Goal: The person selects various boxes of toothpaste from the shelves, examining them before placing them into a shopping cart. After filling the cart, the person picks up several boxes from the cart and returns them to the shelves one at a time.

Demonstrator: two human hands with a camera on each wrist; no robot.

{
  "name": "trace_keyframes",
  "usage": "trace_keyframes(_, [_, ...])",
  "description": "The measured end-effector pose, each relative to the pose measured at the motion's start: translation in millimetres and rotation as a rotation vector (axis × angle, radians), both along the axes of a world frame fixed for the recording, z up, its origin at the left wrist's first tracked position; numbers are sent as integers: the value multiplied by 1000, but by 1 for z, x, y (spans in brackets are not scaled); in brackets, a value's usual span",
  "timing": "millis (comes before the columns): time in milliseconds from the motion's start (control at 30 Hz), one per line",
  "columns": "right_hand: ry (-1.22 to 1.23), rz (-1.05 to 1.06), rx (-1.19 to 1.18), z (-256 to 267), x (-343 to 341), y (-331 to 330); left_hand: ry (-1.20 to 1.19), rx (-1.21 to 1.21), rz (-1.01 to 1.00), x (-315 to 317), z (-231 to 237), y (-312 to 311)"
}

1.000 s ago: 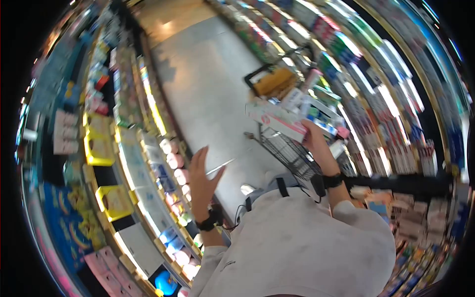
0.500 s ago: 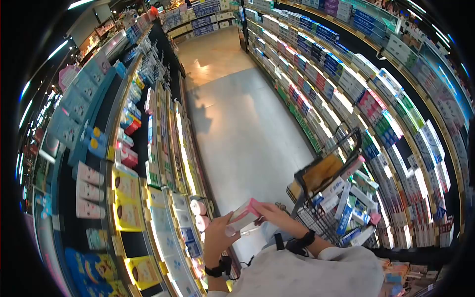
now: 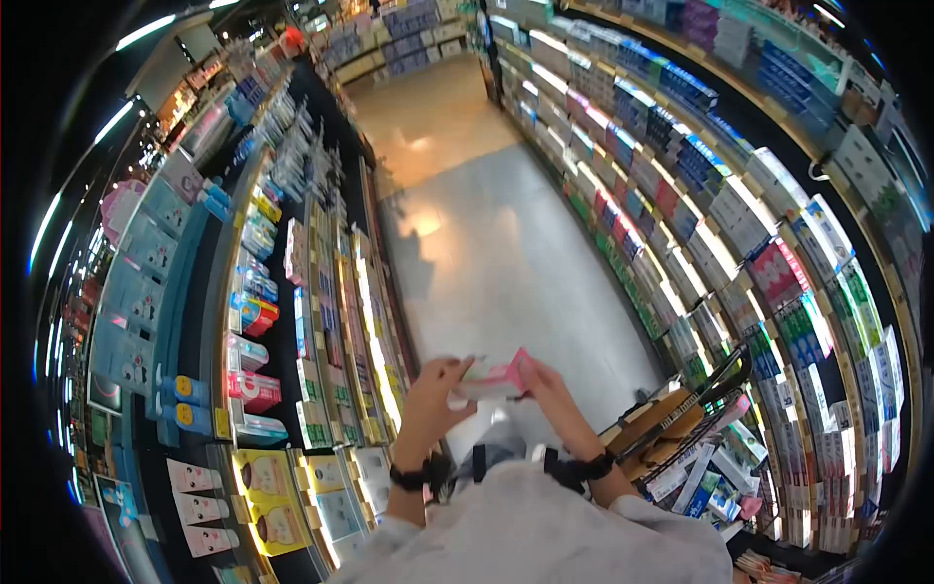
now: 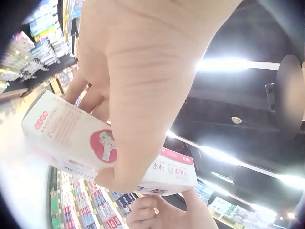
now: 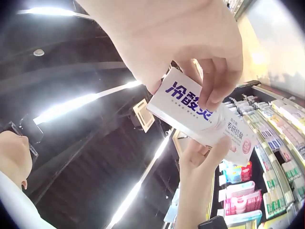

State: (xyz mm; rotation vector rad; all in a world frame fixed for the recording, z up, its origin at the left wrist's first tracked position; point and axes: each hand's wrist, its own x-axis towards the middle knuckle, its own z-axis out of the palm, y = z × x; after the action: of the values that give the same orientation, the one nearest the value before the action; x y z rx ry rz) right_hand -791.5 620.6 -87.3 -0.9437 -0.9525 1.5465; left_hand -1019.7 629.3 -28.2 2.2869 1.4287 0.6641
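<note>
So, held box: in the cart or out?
Out: the left hand and right hand grip the box in front of the body, while the cart stands off to the right in the head view.

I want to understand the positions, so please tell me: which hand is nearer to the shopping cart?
Right. The right hand grips the pink end of the box, with the shopping cart off to its right; the left hand holds the box from the left, farther away.

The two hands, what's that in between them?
A pink-and-white box is between the left hand and the right hand; the head view shows it.
</note>
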Motion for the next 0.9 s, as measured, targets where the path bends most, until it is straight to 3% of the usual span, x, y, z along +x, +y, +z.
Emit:
trace_keyframes(67, [26,-58,-22,-9,3,29,23,45,-36,11,-2,50])
trace_keyframes(200, [166,7,-119,-15,20,111,-244,-127,24,11,-28,170])
trace_keyframes(300, [55,-50,-186,-32,25,193,-699,-414,108,5,-40,260])
trace_keyframes(400, [-54,-30,-243,-22,14,287,-997,-491,144,-3,-42,348])
trace_keyframes(533, [-178,-1,-78,9,-10,396,-1113,-525,146,-8,-22,447])
trace_keyframes(600, [-249,58,64,-11,-7,443,-975,-605,169,-1,-23,492])
trace_keyframes(633, [-245,76,-58,2,-12,464,-1019,-576,100,7,-35,511])
trace_keyframes(667, [-263,48,-84,-36,-6,482,-1063,-550,30,15,-48,530])
trace_keyframes(700, [-97,-2,-134,-3,-14,504,-1099,-489,-13,25,-45,550])
trace_keyframes(733, [-169,10,-67,-9,-6,529,-1004,-545,5,29,-44,572])
trace_keyframes(767, [-235,39,-35,-51,5,555,-947,-567,-10,35,-44,596])
trace_keyframes(900, [-313,106,-138,-30,54,661,-715,-391,-71,54,-75,709])
